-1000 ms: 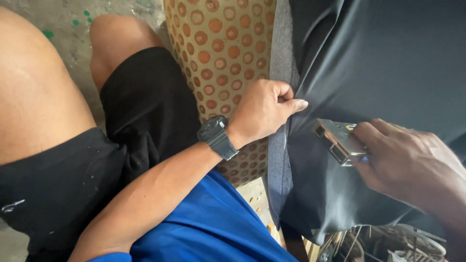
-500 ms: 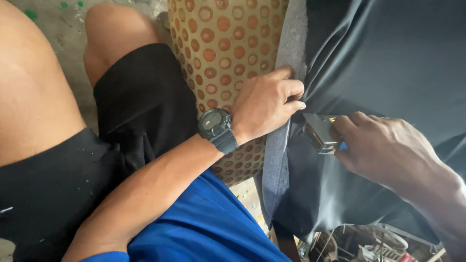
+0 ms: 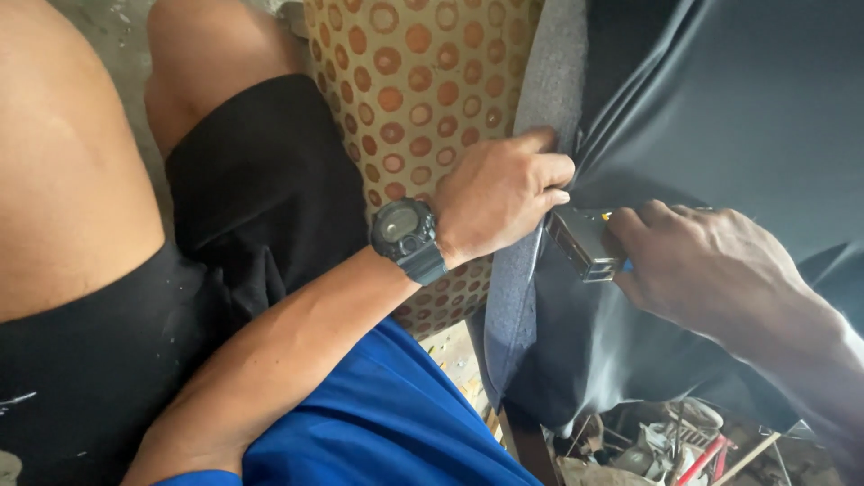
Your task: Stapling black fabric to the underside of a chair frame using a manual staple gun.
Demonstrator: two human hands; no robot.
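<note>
Head view, looking down past bare knees and black shorts [image 3: 261,189] at an upholstered piece held against the legs

Landmark: the grey fabric edge [image 3: 549,99], a strip running top to bottom through the middle of the view

Left of that edge: tan patterned fabric [image 3: 423,81] with rust and cream circles, woven look, drawn smooth over a rounded form. Right of it: black lining cloth [image 3: 738,108], thin, slightly shiny, falling in loose folds; judged light, limp and slippery, likely to slide unless pinched tight close to the edge

Left hand [image 3: 499,193], wrist wearing a dark watch [image 3: 405,234], lies across the grey edge with fingers curled and clenched on the black cloth right where it meets the grey strip, pulling it taut

Right hand [image 3: 711,265], just right of the grey edge and below the left hand's fingers, is wrapped around a metal stapler [image 3: 585,241]: boxy grey body, hard and rigid, judged fairly heavy for its bulk; its nose nearly meets the left fingertips at the cloth. Whether it presses on the cloth, cannot tell

Below the grey edge: blue shirt [image 3: 396,423] at the near side, and a clutter of tools [image 3: 684,445] on the floor, too blurred to name
</note>
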